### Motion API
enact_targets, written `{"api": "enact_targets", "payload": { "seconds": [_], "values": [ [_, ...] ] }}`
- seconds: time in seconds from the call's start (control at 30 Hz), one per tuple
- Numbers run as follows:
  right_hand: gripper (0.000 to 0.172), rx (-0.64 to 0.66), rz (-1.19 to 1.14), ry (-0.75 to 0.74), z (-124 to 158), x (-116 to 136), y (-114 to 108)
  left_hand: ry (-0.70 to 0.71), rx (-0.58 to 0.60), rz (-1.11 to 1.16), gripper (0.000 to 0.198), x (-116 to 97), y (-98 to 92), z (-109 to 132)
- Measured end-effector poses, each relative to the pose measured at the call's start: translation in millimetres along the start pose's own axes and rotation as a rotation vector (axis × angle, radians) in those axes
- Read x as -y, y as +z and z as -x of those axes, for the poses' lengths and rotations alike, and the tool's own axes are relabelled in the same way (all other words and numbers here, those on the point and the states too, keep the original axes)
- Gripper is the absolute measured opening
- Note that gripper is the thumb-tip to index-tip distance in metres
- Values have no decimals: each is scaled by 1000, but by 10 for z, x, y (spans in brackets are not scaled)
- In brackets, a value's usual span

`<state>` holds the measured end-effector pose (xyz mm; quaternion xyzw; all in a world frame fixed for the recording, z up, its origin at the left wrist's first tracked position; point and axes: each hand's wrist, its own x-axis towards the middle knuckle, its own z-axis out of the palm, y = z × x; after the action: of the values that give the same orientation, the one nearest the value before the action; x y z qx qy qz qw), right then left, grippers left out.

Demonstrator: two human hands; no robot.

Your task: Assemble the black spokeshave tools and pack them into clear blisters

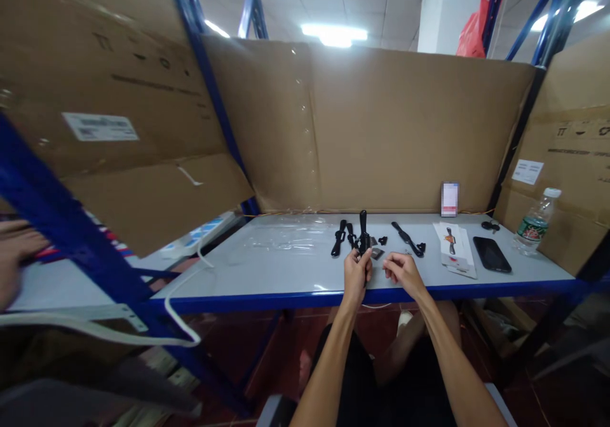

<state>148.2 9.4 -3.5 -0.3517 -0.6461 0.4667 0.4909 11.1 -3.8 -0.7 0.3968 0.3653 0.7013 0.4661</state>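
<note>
Upright in my left hand [355, 277] is a black spokeshave [363, 225], its upper handle pointing away from me and the fingers closed round its lower part. My right hand [404, 272] is just to the right, apart from the tool, its fingers curled into a pinch; whatever they may hold is too small to see. Left of the held tool lie another black spokeshave [338, 238] and a similar black piece [351, 234], partly hidden. Small grey metal plates [376, 253] and a small black part [382, 241] rest behind my hands. A further black spokeshave [404, 234] lies to the right.
Printed cards [456, 255], a black phone [492, 254], a water bottle [534, 225] and a small upright screen [449, 199] stand or lie at the right. Clear plastic film [290, 239] is at the left. Cardboard walls [405, 128] enclose the table [286, 281]. Another person's hand [19, 243] shows far left.
</note>
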Motion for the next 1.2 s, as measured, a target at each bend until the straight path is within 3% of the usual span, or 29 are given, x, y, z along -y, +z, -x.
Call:
{"api": "enact_targets", "payload": {
  "seconds": [0.13, 0.3, 0.43, 0.6, 0.9, 1.2],
  "values": [
    [28, -35, 16, 11, -6, -13, -4, -14, 8, 23, 50, -5, -8, -14],
    [32, 33, 169, -34, 45, 32, 38, -5, -5, 31, 61, -12, -18, 11],
    [33, 79, 253, -94, 77, 75, 71, -13, -27, 68, 57, -8, -20, 4],
    [34, 38, 250, -74, 63, 55, 58, -13, -44, 91, 54, -1, -21, -6],
    [32, 20, 239, -55, 55, 26, 53, 4, 12, 86, 55, -22, -29, 30],
    [36, 109, 304, -80, 89, 86, 89, 21, -26, 137, 55, -1, -10, -20]
  ]
}}
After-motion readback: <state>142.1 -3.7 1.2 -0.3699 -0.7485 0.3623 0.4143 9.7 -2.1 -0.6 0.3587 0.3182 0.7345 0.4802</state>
